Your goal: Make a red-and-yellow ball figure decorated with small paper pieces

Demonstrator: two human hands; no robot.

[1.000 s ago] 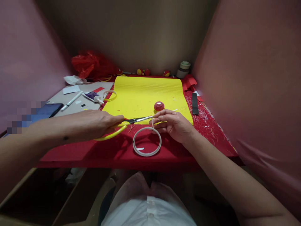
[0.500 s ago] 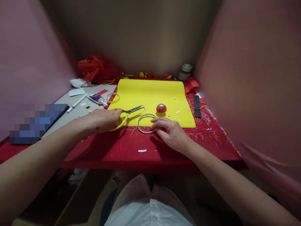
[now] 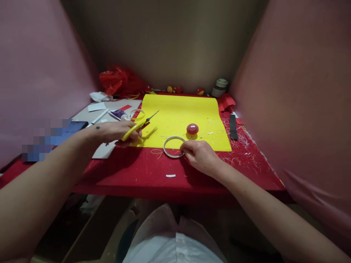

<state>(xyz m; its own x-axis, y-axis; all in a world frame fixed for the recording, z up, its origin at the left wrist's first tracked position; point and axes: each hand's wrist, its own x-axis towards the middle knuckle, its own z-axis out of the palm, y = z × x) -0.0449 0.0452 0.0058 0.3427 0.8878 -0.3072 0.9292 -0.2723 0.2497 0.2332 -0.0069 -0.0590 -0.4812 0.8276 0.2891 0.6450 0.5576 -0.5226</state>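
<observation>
My left hand (image 3: 116, 132) is closed round the yellow handles of a pair of scissors (image 3: 139, 124), whose blades point up and to the right over the left edge of a yellow corrugated sheet (image 3: 181, 113). My right hand (image 3: 199, 155) rests on the red table cover (image 3: 137, 171) with its fingers pinched on the right side of a white ring (image 3: 173, 147), which lies flat at the sheet's near edge. A small red domed piece (image 3: 192, 128) sits on the sheet just behind the ring.
A glue tube (image 3: 120, 114), a thin ring (image 3: 137, 114), a white pen (image 3: 96, 118) and paper scraps lie on a grey board (image 3: 105, 149) at left. A red plastic bag (image 3: 119, 81), small balls (image 3: 175, 89) and a jar (image 3: 220, 87) stand at the back. A black strip (image 3: 233, 126) lies right.
My left hand has carried the scissors from the ring to the left and up. My right hand has set the ring flat at the sheet's near edge and stays on it.
</observation>
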